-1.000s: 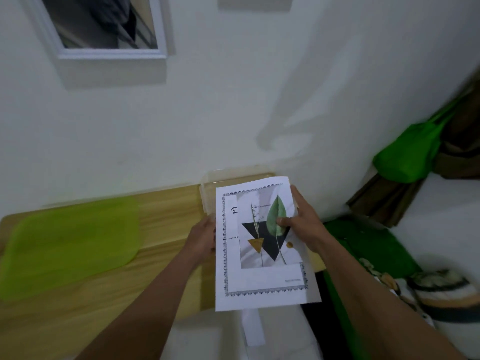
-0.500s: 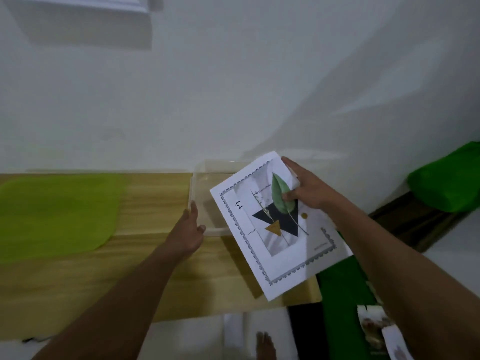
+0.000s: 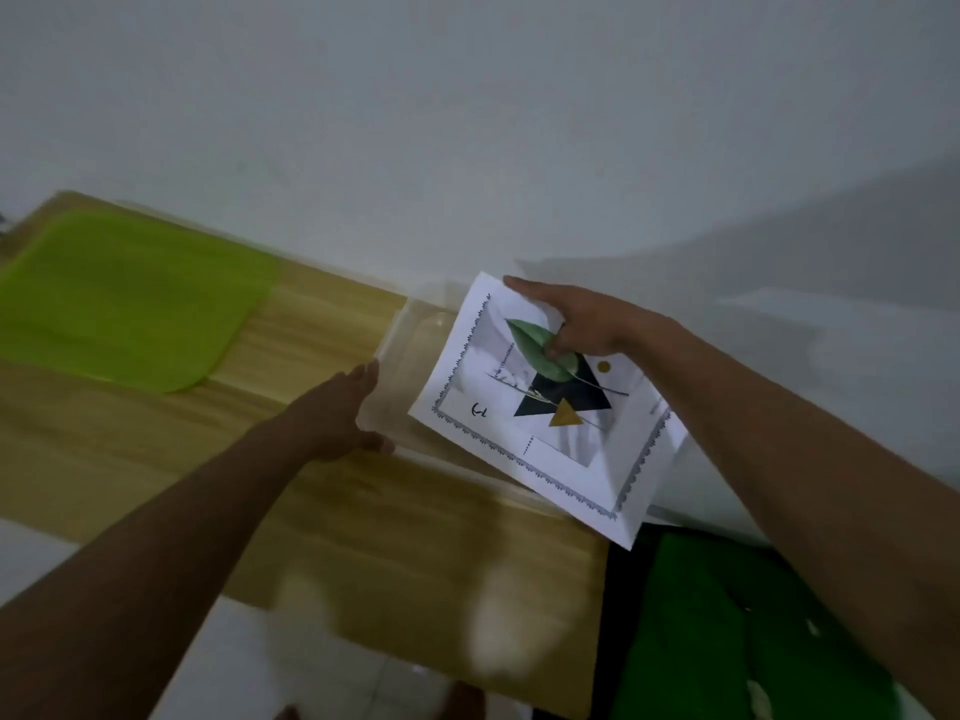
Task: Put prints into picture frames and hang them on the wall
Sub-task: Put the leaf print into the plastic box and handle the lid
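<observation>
- Right hand [image 3: 584, 324] pinches the print [image 3: 550, 433] at its upper corner, thumb on top over the green leaf artwork and index finger straight along the top edge. Everything else on the sheet is unsupported.
- Left hand [image 3: 340, 413] lies flat with straight fingers against the near-left rim of the clear tray [image 3: 410, 317]. It grips nothing. The hands are apart, with the print at 3 o'clock of the left hand.
- The print hovers tilted, partly over the clear tray. Its 5 o'clock corner overhangs the edge of the worktop [image 3: 405, 543].
- Risk: with a one-corner grip the sheet may sag, and we could get a crease or a fold at the thumb.
- Risk: if the pinch slips, the print may drop past the worktop edge toward the green cloth [image 3: 753, 631] at 5 o'clock.
- Risk: the thumb presses on the printed area, so a smudge or dent is possible.
- Risk: the print sits rotated against the clear tray, so lowered as it is it may catch a rim and buckle.
- Risk: the clear tray is only pressed, not gripped, so a nudge could slide it toward the wall [image 3: 467, 122] at 12 o'clock.
- We cannot tell whether the clear tray is the frame itself.
- The green mat [image 3: 119, 298] at 10 o'clock is well apart and poses no hazard.
</observation>
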`<state>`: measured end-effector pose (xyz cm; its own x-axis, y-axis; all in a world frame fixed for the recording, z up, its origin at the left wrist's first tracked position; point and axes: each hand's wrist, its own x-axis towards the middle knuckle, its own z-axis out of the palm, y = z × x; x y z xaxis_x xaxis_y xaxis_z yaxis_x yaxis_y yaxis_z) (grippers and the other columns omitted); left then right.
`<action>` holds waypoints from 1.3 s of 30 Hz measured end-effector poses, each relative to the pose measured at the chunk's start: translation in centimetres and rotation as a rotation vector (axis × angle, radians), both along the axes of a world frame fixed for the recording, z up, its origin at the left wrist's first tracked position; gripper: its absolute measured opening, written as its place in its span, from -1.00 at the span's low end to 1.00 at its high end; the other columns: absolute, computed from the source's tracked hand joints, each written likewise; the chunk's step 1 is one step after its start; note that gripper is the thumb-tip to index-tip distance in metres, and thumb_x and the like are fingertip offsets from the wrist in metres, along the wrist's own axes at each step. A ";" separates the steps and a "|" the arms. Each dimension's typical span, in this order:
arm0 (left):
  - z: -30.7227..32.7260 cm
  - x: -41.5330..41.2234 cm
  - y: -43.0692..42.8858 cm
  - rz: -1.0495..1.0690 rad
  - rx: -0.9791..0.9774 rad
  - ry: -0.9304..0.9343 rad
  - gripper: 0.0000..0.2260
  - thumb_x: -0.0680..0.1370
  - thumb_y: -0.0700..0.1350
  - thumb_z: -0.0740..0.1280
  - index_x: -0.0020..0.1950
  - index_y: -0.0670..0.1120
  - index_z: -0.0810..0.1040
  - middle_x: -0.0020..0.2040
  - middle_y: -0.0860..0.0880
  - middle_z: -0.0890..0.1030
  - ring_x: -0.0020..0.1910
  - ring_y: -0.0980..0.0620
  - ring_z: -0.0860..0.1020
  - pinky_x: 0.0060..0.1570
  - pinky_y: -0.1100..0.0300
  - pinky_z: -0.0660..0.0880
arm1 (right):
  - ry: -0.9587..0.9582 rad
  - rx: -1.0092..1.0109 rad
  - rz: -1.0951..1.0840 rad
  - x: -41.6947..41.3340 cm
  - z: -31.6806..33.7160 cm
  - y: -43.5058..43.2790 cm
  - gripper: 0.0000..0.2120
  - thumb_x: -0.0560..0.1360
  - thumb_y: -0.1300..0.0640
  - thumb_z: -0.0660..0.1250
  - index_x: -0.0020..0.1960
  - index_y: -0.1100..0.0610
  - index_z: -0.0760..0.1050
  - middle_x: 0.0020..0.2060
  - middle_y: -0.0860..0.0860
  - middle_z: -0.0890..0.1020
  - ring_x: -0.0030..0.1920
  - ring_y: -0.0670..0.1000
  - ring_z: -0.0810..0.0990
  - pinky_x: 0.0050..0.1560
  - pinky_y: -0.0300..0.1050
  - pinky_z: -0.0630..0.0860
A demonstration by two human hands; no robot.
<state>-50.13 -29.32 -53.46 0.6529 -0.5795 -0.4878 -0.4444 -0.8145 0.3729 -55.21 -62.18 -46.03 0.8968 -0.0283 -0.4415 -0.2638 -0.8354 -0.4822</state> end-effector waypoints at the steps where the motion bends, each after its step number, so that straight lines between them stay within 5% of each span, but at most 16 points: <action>1: 0.1 -0.2 -0.1 0.013 -0.007 -0.006 0.06 0.40 0.16 0.50 0.60 -0.06 -0.18 0.60 -0.08 0.05 0.53 -0.15 0.13 0.45 -0.02 0.21 | 0.011 -0.017 0.028 0.7 -0.4 0.3 -0.03 0.44 0.38 0.36 0.52 -0.38 0.01 0.55 -0.06 0.21 0.45 0.07 0.32 0.36 0.05 0.40; 9: -0.3 -0.1 -0.4 0.035 0.071 -0.044 0.10 0.38 0.19 0.49 0.58 0.02 -0.27 0.60 -0.13 -0.06 0.56 -0.14 0.06 0.47 -0.04 0.13 | 0.025 0.061 0.113 3.6 -4.5 1.3 -0.03 0.44 0.39 0.41 0.54 -0.34 0.04 0.55 -0.11 0.21 0.49 0.06 0.27 0.34 -0.04 0.40; 12: -0.2 0.0 -0.7 0.043 0.079 -0.056 0.11 0.36 0.16 0.53 0.58 0.03 -0.25 0.61 -0.10 -0.04 0.56 -0.13 0.08 0.46 -0.04 0.16 | -0.005 0.035 0.134 3.8 -6.0 1.2 -0.06 0.46 0.37 0.39 0.52 -0.37 0.05 0.53 -0.08 0.24 0.15 0.07 0.55 -0.24 -0.28 0.53; 14: 0.0 0.0 -0.8 0.040 0.095 -0.060 0.10 0.37 0.14 0.53 0.58 0.04 -0.25 0.60 -0.11 -0.04 0.55 -0.14 0.10 0.45 -0.04 0.18 | -0.016 0.039 0.112 3.7 -7.1 1.2 -0.07 0.47 0.38 0.38 0.48 -0.44 0.08 0.49 -0.06 0.29 -0.07 0.06 0.60 -0.45 -0.22 0.49; 19: 0.3 0.3 -1.1 0.033 0.133 -0.054 0.13 0.34 0.19 0.53 0.58 0.07 -0.25 0.61 -0.11 -0.04 0.55 -0.15 0.11 0.44 -0.03 0.21 | -0.072 0.041 0.144 3.5 -9.2 1.2 -0.06 0.45 0.37 0.36 0.46 -0.46 0.07 0.48 -0.11 0.35 0.34 0.03 0.46 0.14 -0.11 0.54; 24: 0.0 0.7 -1.2 0.016 0.150 -0.075 0.15 0.32 0.21 0.54 0.59 0.03 -0.23 0.61 -0.09 0.00 0.55 -0.12 0.13 0.46 -0.01 0.22 | -0.155 -0.087 0.237 4.6 -10.1 1.3 -0.13 0.50 0.30 0.30 0.54 -0.34 -0.04 0.30 0.06 0.49 0.21 0.12 0.49 0.15 0.02 0.50; 29: -0.2 1.0 -1.3 0.019 0.127 -0.061 0.21 0.25 0.21 0.58 0.59 0.03 -0.22 0.60 -0.04 0.05 0.52 -0.09 0.19 0.43 0.00 0.27 | -0.161 -0.184 0.274 4.4 -11.4 0.6 -0.25 0.60 0.18 0.23 0.58 -0.24 -0.11 0.14 0.09 0.43 0.11 0.12 0.48 0.07 -0.07 0.43; 32: -0.2 1.1 -1.4 0.041 0.106 -0.044 0.25 0.19 0.19 0.60 0.58 0.10 -0.23 0.58 -0.04 0.13 0.47 -0.12 0.27 0.35 -0.03 0.36 | -0.182 -0.152 0.226 3.6 -12.2 0.5 -0.35 0.61 0.14 0.19 0.57 -0.20 -0.03 0.22 0.09 0.41 0.18 0.15 0.47 0.18 0.01 0.45; 36: -0.2 1.2 -1.6 0.045 0.105 -0.037 0.27 0.17 0.18 0.63 0.59 0.08 -0.21 0.53 -0.03 0.22 0.45 -0.10 0.29 0.35 -0.04 0.37 | -0.321 -0.237 0.314 2.1 -13.1 0.5 -0.40 0.55 0.25 0.26 0.56 0.11 0.18 0.38 0.23 0.38 0.35 0.26 0.39 0.29 0.06 0.38; 39: -0.1 1.4 -1.8 0.057 0.100 -0.022 0.33 0.09 0.20 0.64 0.58 0.10 -0.21 0.58 0.01 0.13 0.49 -0.08 0.25 0.37 -0.04 0.37 | -0.339 -0.358 0.364 1.0 -14.3 0.9 -0.42 0.59 0.09 0.26 0.56 0.13 0.18 0.52 0.28 0.19 0.51 0.30 0.19 0.45 0.20 0.25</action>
<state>-48.76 -31.13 -53.61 0.6946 -0.4901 -0.5266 -0.4031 -0.8715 0.2794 -54.21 -61.29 -60.34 0.9656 0.2125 -0.1497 0.1880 -0.9687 -0.1620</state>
